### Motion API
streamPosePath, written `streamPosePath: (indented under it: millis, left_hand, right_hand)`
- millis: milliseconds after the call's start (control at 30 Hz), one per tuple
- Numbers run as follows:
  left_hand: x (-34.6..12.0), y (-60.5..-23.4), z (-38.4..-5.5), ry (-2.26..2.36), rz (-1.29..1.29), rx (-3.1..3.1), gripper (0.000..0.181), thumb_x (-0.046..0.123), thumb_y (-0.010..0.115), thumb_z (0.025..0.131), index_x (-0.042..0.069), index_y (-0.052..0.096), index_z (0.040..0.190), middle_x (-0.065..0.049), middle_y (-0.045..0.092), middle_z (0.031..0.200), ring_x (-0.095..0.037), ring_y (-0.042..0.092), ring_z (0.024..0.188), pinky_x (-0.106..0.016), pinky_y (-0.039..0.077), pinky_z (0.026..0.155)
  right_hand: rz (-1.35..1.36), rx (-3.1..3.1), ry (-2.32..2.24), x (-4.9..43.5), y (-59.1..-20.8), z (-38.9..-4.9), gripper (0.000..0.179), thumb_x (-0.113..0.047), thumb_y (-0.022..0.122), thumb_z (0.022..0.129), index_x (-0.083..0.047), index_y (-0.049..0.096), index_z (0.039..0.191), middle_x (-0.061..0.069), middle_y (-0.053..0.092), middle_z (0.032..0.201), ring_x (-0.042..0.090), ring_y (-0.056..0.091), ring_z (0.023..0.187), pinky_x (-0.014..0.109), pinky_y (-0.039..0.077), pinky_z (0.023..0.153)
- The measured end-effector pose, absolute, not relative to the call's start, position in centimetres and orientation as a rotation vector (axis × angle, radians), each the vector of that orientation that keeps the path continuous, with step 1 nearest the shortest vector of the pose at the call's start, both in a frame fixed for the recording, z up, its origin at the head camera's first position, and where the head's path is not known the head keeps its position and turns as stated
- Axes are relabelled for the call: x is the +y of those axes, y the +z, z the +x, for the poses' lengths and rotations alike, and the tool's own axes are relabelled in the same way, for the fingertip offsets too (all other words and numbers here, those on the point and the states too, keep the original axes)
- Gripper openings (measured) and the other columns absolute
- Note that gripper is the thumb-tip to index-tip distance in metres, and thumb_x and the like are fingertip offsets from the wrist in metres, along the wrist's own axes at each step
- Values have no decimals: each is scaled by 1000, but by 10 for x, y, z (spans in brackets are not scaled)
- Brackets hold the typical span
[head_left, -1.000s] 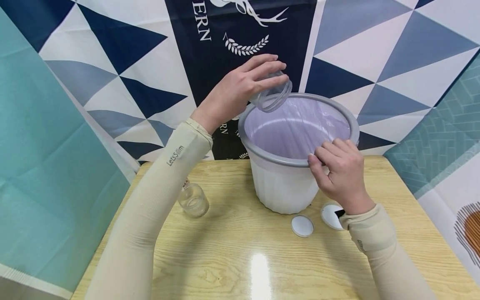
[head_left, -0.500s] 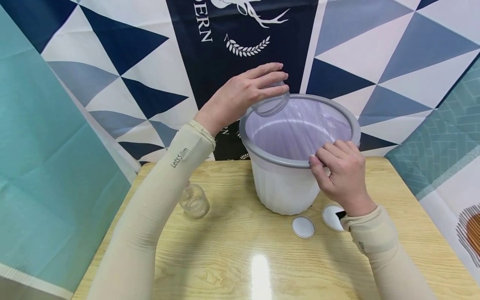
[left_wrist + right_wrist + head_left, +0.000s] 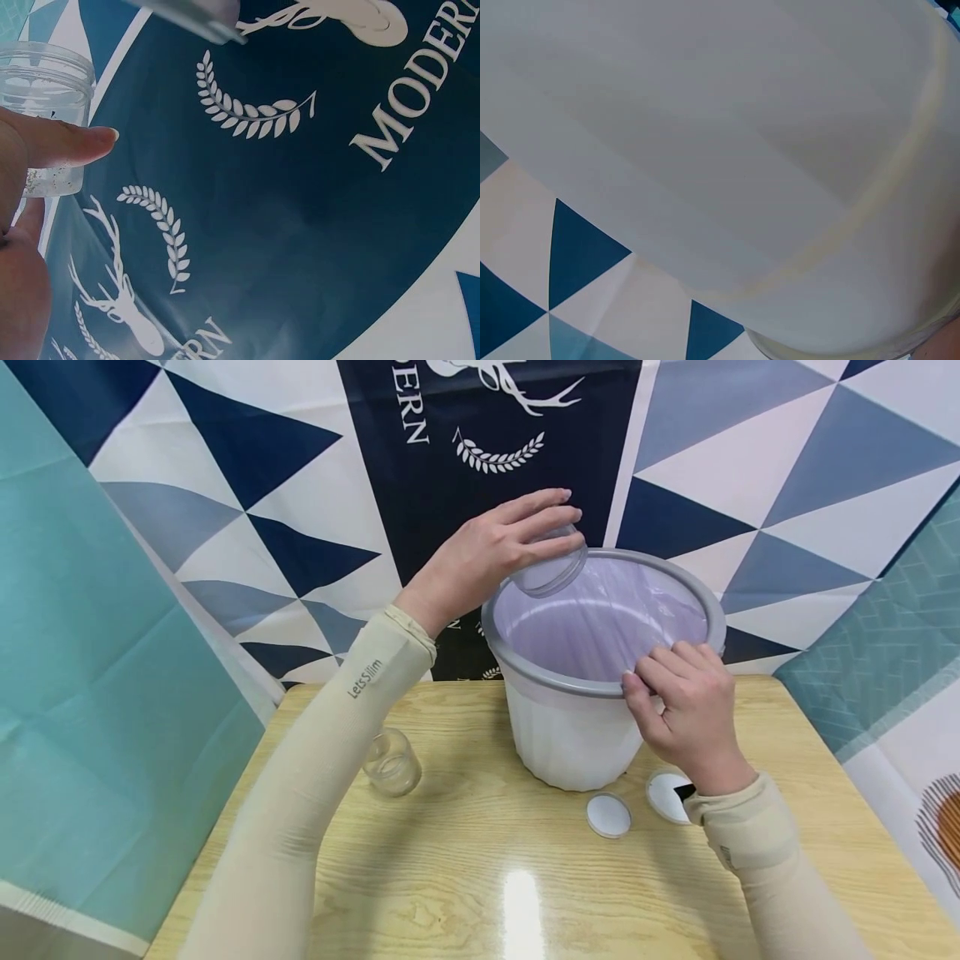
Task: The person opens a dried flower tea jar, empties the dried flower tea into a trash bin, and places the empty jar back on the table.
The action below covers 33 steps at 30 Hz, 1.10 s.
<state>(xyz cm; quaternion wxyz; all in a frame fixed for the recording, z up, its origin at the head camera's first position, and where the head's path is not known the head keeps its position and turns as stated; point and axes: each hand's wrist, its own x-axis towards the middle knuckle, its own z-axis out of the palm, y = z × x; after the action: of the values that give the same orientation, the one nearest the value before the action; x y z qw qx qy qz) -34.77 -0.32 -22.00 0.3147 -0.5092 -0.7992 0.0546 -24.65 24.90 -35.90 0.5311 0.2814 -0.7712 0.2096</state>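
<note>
My left hand (image 3: 487, 556) grips a clear jar (image 3: 551, 572), tipped with its mouth facing down over the left rim of a white bin (image 3: 573, 739). Small specks cling inside the jar (image 3: 64, 176) in the left wrist view. A pale purple plastic liner (image 3: 600, 618) covers the inside of the bin. On the near right, my right hand (image 3: 690, 714) holds the grey rim, its fingers curled over the edge. The bin's white wall (image 3: 705, 150) fills most of the right wrist view.
A second clear jar (image 3: 393, 766) stands on the wooden table (image 3: 450, 877), left of the bin and partly behind the left sleeve. Two round white lids (image 3: 608, 815) lie in front of the bin; one is partly hidden by the right wrist. Patterned cloth (image 3: 300, 485) hangs behind.
From a second ago, my left hand has come down a little and the jar's mouth has turned further downward. My right hand has stayed at the rim.
</note>
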Motion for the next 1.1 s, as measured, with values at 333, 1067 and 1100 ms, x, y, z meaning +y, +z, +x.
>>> streamPosePath:
  millis: [333, 1067, 1100]
  left_hand:
    - [-1, -224, -349, 198, -1330, -2055, 58, -8, 51, 103, 25, 55, 151, -3, 48, 161, -23, 34, 155, -31, 27, 127]
    - [-55, -254, -332, -428, -1125, -2124, 94, 42, 90, 77, 7, 45, 152, -12, 50, 151, -27, 55, 132, -36, 47, 115]
    - [-59, -258, -328, -467, -1125, -2117, 95, 42, 90, 77, 7, 45, 152, -13, 50, 150, -27, 56, 131, -37, 49, 113]
  right_hand:
    - [669, -1838, 502, 251, -358, -244, 51, -36, 45, 104, -9, 42, 61, 4, 38, 59, 28, 33, 56, 39, 22, 59]
    - [737, -1914, 561, 251, -351, -233, 41, -33, 52, 104, -3, 79, 95, 11, 69, 77, 28, 54, 70, 40, 36, 68]
    - [738, -1906, 570, 250, -350, -232, 40, -32, 53, 104, -3, 79, 97, 11, 69, 79, 29, 54, 71, 40, 37, 68]
